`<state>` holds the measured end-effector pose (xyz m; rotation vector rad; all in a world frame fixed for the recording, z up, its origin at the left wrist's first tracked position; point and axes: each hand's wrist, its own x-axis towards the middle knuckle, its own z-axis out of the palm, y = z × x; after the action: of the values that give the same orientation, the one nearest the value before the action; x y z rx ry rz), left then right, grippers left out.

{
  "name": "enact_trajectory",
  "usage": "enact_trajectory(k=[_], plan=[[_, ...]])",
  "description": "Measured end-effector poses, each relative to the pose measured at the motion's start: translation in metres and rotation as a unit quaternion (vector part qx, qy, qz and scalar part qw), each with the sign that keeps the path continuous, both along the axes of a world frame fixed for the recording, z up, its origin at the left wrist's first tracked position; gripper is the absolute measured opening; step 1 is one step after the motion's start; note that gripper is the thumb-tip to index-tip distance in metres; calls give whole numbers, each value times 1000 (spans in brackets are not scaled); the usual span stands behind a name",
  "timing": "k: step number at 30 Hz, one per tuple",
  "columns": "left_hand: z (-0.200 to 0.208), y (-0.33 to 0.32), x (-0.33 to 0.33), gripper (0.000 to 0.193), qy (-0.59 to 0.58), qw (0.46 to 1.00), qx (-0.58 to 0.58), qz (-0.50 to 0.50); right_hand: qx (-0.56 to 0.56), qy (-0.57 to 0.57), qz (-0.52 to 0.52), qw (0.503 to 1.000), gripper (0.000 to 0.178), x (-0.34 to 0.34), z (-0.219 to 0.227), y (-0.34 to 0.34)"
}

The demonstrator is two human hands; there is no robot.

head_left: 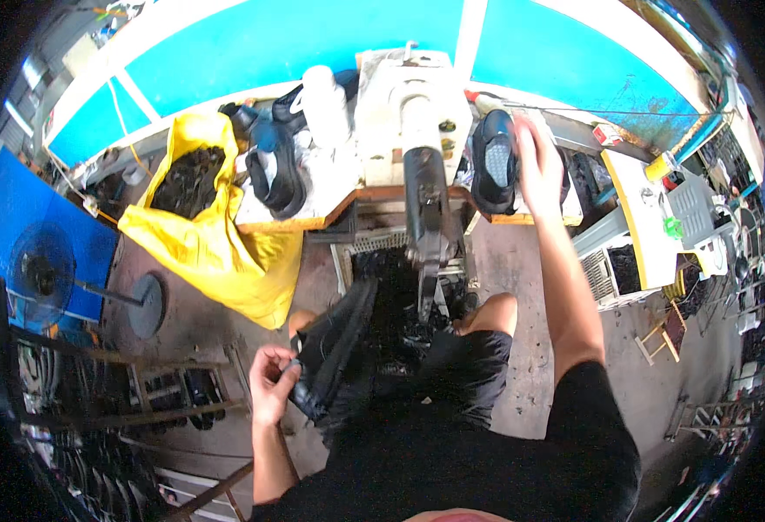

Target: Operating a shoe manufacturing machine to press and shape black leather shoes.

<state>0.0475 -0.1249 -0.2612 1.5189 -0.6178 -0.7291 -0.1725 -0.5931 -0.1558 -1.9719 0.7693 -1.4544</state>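
Note:
My left hand [271, 383] is closed on the edge of a black shoe [337, 348], which lies tilted over my left thigh. My right hand [539, 170] reaches forward to the right wing of the work table, its fingers stretched out. Beside those fingers stands a black shoe [494, 163] with a grey patterned insole; whether they touch it is hard to see. Part of another dark shoe shows behind the hand. Between my arms rises a sewing machine [426, 174] with a white body and a dark arm that comes down toward my knees.
On the table's left wing are a black shoe [278, 178] and a white thread cone [324, 104]. A yellow sack [226, 244] full of dark pieces hangs beside it. A fan [43, 270] stands at left, a small table [630, 217] at right, and shoe racks [174, 391] at lower left.

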Motion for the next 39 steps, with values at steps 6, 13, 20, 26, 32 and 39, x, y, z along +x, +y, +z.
enact_trajectory(k=[6, 13, 20, 26, 32, 39], plan=[[-27, -17, -11, 30, 81, 996, -31, 12, -21, 204, 113, 972, 45, 144, -10, -212], [-40, -32, 14, 23, 96, 995, 12, -4, -119, 263, 274, 918, 41, 159, -33, -262], [-40, -48, 29, 22, 116, 993, -18, -32, -204, 229, 164, 937, 36, 132, -22, -223], [-47, -48, 42, 23, 239, 966, -74, -71, 126, -85, 43, 987, 39, 67, -24, -76], [-92, -87, 44, 31, 372, 913, -30, -163, 523, -44, 194, 829, 82, -98, -160, 148], [-61, -164, -35, 69, 548, 811, -78, -190, 578, -223, 99, 779, 75, -174, -208, 234]])
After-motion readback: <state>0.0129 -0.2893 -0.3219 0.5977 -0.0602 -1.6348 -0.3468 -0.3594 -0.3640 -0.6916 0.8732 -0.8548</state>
